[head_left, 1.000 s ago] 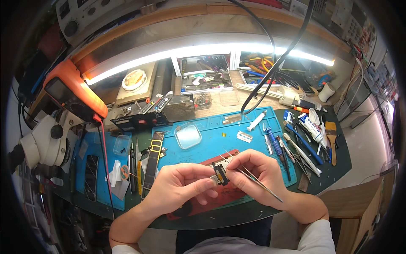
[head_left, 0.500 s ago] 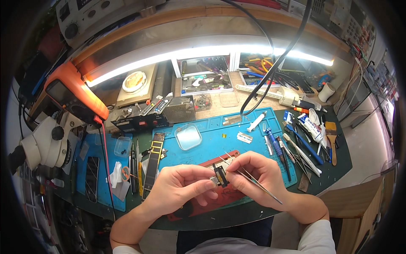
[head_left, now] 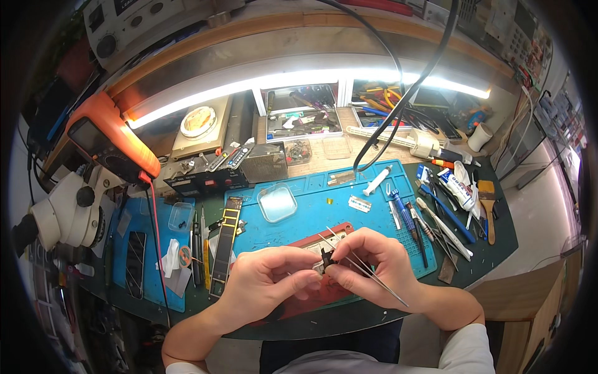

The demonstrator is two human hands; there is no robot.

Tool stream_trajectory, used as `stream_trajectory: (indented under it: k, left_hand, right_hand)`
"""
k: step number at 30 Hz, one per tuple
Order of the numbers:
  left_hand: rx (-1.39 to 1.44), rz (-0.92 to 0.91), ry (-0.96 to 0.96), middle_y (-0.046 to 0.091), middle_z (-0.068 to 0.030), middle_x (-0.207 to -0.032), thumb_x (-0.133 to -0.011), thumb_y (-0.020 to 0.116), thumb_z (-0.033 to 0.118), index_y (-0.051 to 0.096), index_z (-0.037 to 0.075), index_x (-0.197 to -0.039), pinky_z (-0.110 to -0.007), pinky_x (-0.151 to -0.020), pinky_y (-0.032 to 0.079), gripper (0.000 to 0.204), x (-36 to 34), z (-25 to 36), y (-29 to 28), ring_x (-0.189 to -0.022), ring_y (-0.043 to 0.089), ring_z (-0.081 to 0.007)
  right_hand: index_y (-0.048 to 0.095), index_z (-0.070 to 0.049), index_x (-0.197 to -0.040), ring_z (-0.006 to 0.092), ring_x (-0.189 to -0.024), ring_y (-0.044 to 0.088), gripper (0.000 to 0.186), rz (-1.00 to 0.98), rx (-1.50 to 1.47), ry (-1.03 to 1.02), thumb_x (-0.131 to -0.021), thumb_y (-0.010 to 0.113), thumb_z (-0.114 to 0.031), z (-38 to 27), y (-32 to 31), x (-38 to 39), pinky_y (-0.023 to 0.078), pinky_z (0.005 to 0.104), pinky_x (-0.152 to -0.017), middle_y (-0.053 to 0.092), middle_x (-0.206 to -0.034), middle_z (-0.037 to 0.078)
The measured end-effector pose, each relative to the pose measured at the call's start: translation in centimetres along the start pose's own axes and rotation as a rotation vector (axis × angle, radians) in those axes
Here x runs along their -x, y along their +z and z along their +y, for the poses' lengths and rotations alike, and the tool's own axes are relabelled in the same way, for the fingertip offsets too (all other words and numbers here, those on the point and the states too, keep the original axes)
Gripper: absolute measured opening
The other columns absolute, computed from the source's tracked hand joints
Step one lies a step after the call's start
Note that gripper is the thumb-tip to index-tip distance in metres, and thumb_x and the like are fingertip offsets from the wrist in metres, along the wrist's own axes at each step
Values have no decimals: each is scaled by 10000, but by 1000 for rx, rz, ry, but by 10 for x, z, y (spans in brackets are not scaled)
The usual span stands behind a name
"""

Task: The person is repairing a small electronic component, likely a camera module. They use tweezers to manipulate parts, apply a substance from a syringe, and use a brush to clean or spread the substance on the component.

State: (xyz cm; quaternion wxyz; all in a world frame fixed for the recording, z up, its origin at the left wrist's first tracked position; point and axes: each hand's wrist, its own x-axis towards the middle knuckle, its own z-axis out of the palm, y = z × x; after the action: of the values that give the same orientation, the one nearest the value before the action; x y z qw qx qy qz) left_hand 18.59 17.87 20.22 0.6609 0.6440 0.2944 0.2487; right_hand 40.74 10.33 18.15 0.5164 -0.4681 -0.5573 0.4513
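A small black electronic part (head_left: 327, 257) is held up between my two hands over a dark red board (head_left: 293, 305). My left hand (head_left: 265, 277) pinches the part's left side between thumb and fingertips. On the other side, the thumb and index finger of my right hand (head_left: 383, 262) press against it. Metal tweezers (head_left: 381, 283) lie across that right palm, their tips pointing up and away past the part and their rear end sticking out toward me. Fingers hide much of the part, so its exact kind does not show.
Under the red board lies a blue work mat (head_left: 299, 209) with a clear plastic dish (head_left: 278, 202), a razor blade (head_left: 359, 204) and a syringe (head_left: 378, 181). Screwdrivers and brushes fill the right side. An orange multimeter (head_left: 112, 140) and a microscope (head_left: 59, 209) stand at left; a black cable (head_left: 398, 103) hangs ahead.
The black part has turned between my fingers and now looks narrower. My right fingers have closed in on it, and the tweezers have shifted slightly to the left with that hand.
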Motion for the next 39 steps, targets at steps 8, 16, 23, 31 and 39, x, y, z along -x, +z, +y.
stream_trajectory:
  k: [8, 16, 23, 31, 39]
  left_hand:
    - [-225, 79, 125, 772, -87, -984, -924, 766, 21, 743, -2, -1129, -240, -647, 603, 208, 1, -4, 1, -832, 750, -114]
    - [-375, 160, 325, 764, -98, -998, -893, 767, -8, 737, 28, -1068, -266, -614, 603, 181, -2, -7, 4, -790, 738, -155]
    - [-629, 214, 620, 746, -139, -987, -889, 733, -61, 679, 14, -1088, -324, -684, 610, 219, -5, -10, 3, -818, 744, -265]
    - [-723, 208, 680, 751, -98, -997, -846, 761, -45, 708, 24, -1034, -339, -715, 602, 207, -7, -8, -3, -849, 742, -264]
    - [-864, 219, 596, 765, -62, -986, -817, 764, -46, 733, 58, -994, -360, -797, 543, 208, -8, -7, -8, -886, 705, -260]
  right_hand:
    - [625, -37, -1074, 27, -750, 660, 220, 42, 48, -151, -909, 764, 8, 3, 4, 1, 513, 205, -618, 739, -975, 47]
    - [607, -30, -1084, 75, -820, 709, 217, 55, 6, -244, -925, 746, 21, 8, 5, 1, 560, 225, -646, 751, -1072, 93]
    - [638, -28, -1052, 154, -875, 743, 227, 37, 165, -386, -882, 763, 54, 3, 2, -2, 598, 272, -661, 754, -1065, 123]
    - [712, -17, -1007, 263, -881, 767, 227, -26, 546, -819, -785, 759, -12, 8, -4, -8, 642, 348, -712, 742, -1048, 151]
    - [724, -39, -988, 233, -853, 767, 201, 23, 834, -929, -788, 749, -53, 12, -2, 8, 621, 293, -656, 750, -990, 107]
